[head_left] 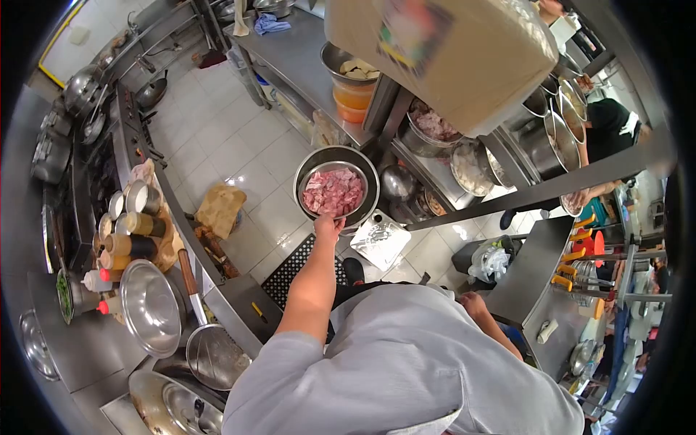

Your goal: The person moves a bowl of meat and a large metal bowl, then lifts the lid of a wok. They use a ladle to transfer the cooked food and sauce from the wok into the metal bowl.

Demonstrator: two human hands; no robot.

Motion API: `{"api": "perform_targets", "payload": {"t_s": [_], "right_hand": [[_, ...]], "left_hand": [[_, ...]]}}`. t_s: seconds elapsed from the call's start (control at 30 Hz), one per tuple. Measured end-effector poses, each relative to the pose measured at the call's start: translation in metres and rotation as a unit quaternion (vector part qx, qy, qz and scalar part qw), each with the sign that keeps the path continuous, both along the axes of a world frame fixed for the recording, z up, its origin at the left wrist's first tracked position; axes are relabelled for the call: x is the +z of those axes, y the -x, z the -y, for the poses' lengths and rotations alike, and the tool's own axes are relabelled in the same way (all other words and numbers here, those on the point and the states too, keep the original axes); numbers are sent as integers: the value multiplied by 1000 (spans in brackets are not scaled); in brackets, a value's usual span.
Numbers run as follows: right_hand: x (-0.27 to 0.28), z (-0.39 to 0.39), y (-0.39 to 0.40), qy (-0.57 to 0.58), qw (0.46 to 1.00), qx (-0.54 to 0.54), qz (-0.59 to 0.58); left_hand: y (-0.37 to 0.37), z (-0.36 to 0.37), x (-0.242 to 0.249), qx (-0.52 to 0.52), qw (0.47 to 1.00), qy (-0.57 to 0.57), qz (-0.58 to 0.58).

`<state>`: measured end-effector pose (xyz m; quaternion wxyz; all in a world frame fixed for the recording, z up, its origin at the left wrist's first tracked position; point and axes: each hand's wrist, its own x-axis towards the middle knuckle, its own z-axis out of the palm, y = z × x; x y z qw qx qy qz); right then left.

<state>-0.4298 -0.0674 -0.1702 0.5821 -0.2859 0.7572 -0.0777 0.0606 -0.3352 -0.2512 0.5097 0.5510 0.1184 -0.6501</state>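
My left hand [330, 226] reaches forward and grips the near rim of a metal bowl [310, 171] of raw meat. Pink, cut chunks of meat [335, 190] fill its bottom. Around this bowl is a larger, deeper metal basin [299, 174]; the hand crosses its near edge. What the basin rests on is hidden. My right hand [475, 304] hangs low at my right side, beside the corner of a steel counter [533, 272]. Its fingers are mostly out of sight and nothing is visible in it.
Left, a counter carries a steel bowl [151, 308], a strainer [217, 355] and sauce bottles [138, 246]. A white lid-like panel [380, 241] lies near the basin. At right stand a bin [489, 259] and several knives [573, 254]. Another person [609, 127] works beyond the shelf.
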Motion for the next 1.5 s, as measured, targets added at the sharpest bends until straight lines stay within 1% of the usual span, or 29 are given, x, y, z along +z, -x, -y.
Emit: {"api": "perform_targets", "payload": {"t_s": [0.03, 0.1, 0.13, 0.23, 0.3, 0.37, 0.43, 0.47, 0.5, 0.57, 0.6, 0.63, 0.67, 0.7, 0.73, 0.77, 0.87, 0.93, 1.03, 1.07, 1.1, 1.17, 1.2, 1.27, 1.3, 1.37, 1.4, 1.47, 1.5], "right_hand": [[10, -2, -10, 41, 996, -2, -83], [15, -14, -12, 138, 944, 221, -204], [11, -21, -10, 135, 944, 220, -205], [-19, -42, 20, 15, 967, 179, -182], [-58, -63, 58, 40, 962, 206, -176], [-75, -66, 69, 5, 982, 155, -111], [-77, -55, 67, -3, 983, 140, -115], [-75, -44, 64, 2, 979, 143, -142], [-73, -33, 62, 6, 975, 146, -168], [-17, 15, 19, 19, 959, 217, -182], [21, 44, -12, 26, 949, 251, -189], [0, 50, -4, 36, 974, 181, -131], [-26, 54, 10, 44, 990, 109, -73], [-37, 65, 15, 56, 993, 96, -28], [-49, 75, 19, 66, 994, 81, 19], [-43, 89, 11, 77, 994, 75, 19], [13, 114, -38, 113, 975, 156, -108], [12, 115, -42, 125, 971, 170, -117], [18, 112, -47, 44, 966, 214, -140], [-23, 99, -17, 189, 853, 447, -195], [-68, 82, 20, 313, 662, 640, -234], [-75, 69, 32, 227, 661, 694, -174], [-69, 67, 36, 230, 659, 694, -178], [-43, 59, 35, 121, 577, 781, -205], [-44, 66, 37, 126, 576, 780, -210], [-88, 58, 83, 139, 394, 891, -176], [-122, 48, 111, 153, 458, 850, -211], [-51, 74, 60, 87, 432, 865, -242], [6, 92, 18, 54, 416, 871, -256]], "left_hand": [[1, 2, -18, -1, 1000, 13, -25], [0, 13, -41, -19, 999, 9, -43], [-1, 17, -44, -35, 998, -7, -60], [2, 18, -38, -74, 994, -34, -70], [0, 20, -25, -120, 991, -42, -43], [6, 22, -44, -115, 992, -47, -28], [11, 24, 7, -151, 986, -60, 31], [9, 28, -6, -211, 974, -68, 48], [8, 31, -8, -204, 976, -66, 49], [4, 42, -7, -345, 918, -168, 101], [-5, 36, 6, -403, 897, -98, 156], [-9, 32, 14, -398, 898, -94, 160], [-11, 28, 21, -415, 881, -67, 216], [-12, 26, 26, -432, 859, -38, 274], [-14, 23, -3, -412, 861, -15, 297], [-14, 19, -6, -395, 863, -13, 315], [-14, 6, -13, -371, 848, -6, 378], [-21, 4, -27, -395, 815, 15, 424], [-28, -4, -27, -379, 809, 62, 446], [-30, -6, -30, -368, 816, 64, 442], [-31, -8, -28, -367, 829, 20, 421], [-36, -13, -41, -351, 839, 3, 417], [-38, -18, -49, -339, 846, -21, 411], [-43, -29, -57, -312, 859, 1, 406], [-45, -31, -59, -287, 871, 18, 398], [-47, -38, -42, -265, 881, -7, 391], [-47, -42, -32, -246, 891, -37, 380], [-48, -43, -22, -251, 891, -34, 378], [-49, -45, -22, -258, 890, -37, 373]]}}
